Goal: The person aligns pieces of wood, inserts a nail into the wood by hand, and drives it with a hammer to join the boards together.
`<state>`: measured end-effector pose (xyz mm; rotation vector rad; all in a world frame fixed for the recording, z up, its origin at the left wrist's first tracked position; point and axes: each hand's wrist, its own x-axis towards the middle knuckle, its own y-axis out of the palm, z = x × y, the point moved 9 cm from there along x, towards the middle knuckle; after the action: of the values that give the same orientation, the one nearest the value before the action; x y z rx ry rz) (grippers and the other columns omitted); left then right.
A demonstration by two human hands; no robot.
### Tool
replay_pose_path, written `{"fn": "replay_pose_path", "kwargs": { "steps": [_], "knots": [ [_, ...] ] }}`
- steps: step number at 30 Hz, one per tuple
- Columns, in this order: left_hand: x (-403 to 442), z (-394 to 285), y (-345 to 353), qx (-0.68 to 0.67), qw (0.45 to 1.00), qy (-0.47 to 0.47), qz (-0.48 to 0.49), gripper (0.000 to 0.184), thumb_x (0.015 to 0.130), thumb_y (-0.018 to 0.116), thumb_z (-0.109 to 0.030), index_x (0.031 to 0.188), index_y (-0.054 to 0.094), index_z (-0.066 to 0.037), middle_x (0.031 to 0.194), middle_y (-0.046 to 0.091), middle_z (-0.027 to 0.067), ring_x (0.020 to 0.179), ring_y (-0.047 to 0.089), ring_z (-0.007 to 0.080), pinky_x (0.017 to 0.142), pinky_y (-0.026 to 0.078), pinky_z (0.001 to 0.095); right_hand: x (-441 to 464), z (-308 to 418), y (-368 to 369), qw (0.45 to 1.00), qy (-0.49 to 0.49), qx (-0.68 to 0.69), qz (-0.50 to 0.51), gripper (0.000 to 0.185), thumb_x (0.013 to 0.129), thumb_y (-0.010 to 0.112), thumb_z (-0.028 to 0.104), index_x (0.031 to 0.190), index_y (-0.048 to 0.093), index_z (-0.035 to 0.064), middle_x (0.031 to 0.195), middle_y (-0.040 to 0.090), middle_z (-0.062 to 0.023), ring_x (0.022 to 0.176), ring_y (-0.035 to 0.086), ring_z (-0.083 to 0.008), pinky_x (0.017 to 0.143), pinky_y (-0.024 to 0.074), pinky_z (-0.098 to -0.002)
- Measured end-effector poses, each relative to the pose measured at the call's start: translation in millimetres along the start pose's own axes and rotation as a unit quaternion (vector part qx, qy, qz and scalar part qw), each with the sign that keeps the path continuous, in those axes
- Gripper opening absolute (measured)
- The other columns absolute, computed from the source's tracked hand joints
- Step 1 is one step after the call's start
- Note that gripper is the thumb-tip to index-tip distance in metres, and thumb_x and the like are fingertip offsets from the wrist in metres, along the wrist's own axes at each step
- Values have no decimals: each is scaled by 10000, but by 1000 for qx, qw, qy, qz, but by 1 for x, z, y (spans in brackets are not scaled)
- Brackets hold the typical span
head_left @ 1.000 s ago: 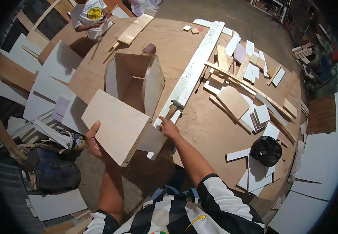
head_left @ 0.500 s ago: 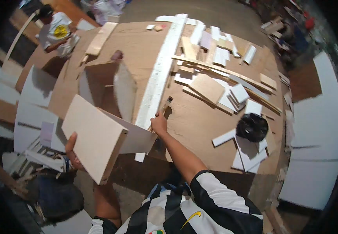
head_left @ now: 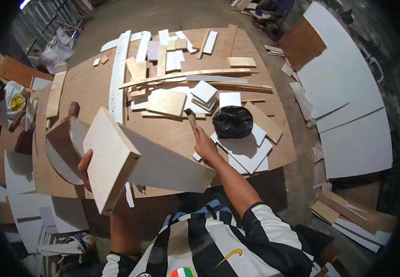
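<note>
- By the fingers of the right hand (head_left: 206,147), curled round its handle, a hammer (head_left: 193,125) is gripped, its head pointed toward the worktop's far edge.
- By the left hand (head_left: 85,170), a light panel (head_left: 108,159) is clasped at its left side; the fingers beneath are hidden, so their spread cannot be told.
- The light panel is held tilted over the worktop's (head_left: 160,133) near edge, left of its middle. Behind it a grey panel (head_left: 170,161) is seen slanting rightward; whether the two are joined cannot be told.
- For good control, the light panel is best kept firmly supported from below, and the hammer best carried clear of the black bag (head_left: 232,122) and scraps.
- The right forearm is stretched forward over the near edge, the wrist nearly straight; the left forearm is kept low, partly hidden by the light panel.
- Toward the near left corner, a curved box (head_left: 61,150) is set; toward the far right corner, scraps (head_left: 166,101) are heaped.
</note>
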<state>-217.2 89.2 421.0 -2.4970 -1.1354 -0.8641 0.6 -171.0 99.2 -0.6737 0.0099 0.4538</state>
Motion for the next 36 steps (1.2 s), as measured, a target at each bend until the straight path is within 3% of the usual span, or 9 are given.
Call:
{"fn": "replay_pose_path", "kwargs": {
  "steps": [7, 13, 15, 17, 21, 24, 28, 33, 36],
  "knots": [
    [1, -22, 49, -39, 999, -14, 16, 463, 970, 723, -267, 1361, 566, -76, 1309, 620, 240, 1198, 672, 357, 1009, 590, 497, -54, -56, -34, 978, -27, -190, 80, 849, 894, 617, 60, 1623, 304, 365, 1102, 659, -213, 921, 702, -456, 764, 582, -556],
    [-10, -21, 112, 61, 988, 135, 42, 604, 896, 830, -299, 1360, 569, -15, 1305, 624, 159, 1184, 658, 282, 1041, 557, 445, -68, -104, 1, 960, -83, -266, 32, 828, 905, 628, 67, 1641, 286, 234, 1019, 618, -170, 856, 712, -340, 653, 610, -469],
    [-20, 19, 109, 37, 997, 61, -26, 765, 824, 871, -437, 1369, 576, 12, 1303, 624, 136, 1216, 627, 267, 1067, 523, 444, -68, -112, 6, 948, -117, -296, -12, 761, 913, 635, 91, 1610, 355, 217, 1024, 612, -164, 847, 699, -332, 633, 613, -449],
    [-27, 27, 125, 130, 986, 103, -6, 711, 837, 876, -356, 1367, 578, 11, 1286, 628, 128, 1226, 626, 257, 1080, 521, 428, -68, -117, -5, 950, -118, -288, -17, 600, 916, 706, 189, 1471, 484, 143, 1037, 625, -155, 951, 689, -379, 733, 590, -517],
    [-34, 53, 150, 26, 997, 55, -42, 572, 916, 808, -258, 1369, 578, 4, 1279, 622, 110, 1222, 629, 245, 1087, 522, 405, -71, -140, -68, 968, -117, -219, -33, 401, 908, 733, 382, 1168, 631, 94, 1040, 624, -164, 1026, 642, -360, 851, 529, -523],
    [-45, 72, 148, 69, 996, 18, -59, 609, 903, 822, -301, 1370, 576, 3, 1283, 618, 110, 1227, 627, 247, 1093, 520, 406, -72, -187, -148, 943, -24, -289, -165, 601, 878, 755, 473, 1335, 592, 118, 1333, 547, -201, 1284, 502, -400, 1060, 420, -569],
    [-49, 83, 153, 50, 997, 6, -65, 670, 870, 849, -344, 1372, 572, 2, 1284, 617, 119, 1215, 636, 255, 1084, 533, 414, -50, -208, -196, 929, 56, -357, -80, 785, 908, 725, 490, 1587, 401, 266, 1597, 342, -229, 1461, 334, -409, 1145, 352, -583],
    [-47, 71, 164, 108, 992, 40, -42, 708, 858, 854, -368, 1381, 557, 4, 1293, 615, 139, 1206, 645, 283, 1061, 561, 442, -28, -234, -187, 931, 37, -362, -37, 839, 927, 731, 430, 1638, 288, 384, 1612, 318, -221, 1464, 325, -427, 1137, 361, -596],
    [-45, 63, 174, 33, 998, 51, -25, 502, 941, 773, -177, 1379, 561, -57, 1296, 638, 190, 1191, 670, 322, 1015, 600, 468, -20, -243, -191, 922, 24, -382, -54, 820, 935, 721, 446, 1635, 298, 395, 1604, 332, -224, 1464, 325, -437, 1132, 375, -592]
  ]
}}
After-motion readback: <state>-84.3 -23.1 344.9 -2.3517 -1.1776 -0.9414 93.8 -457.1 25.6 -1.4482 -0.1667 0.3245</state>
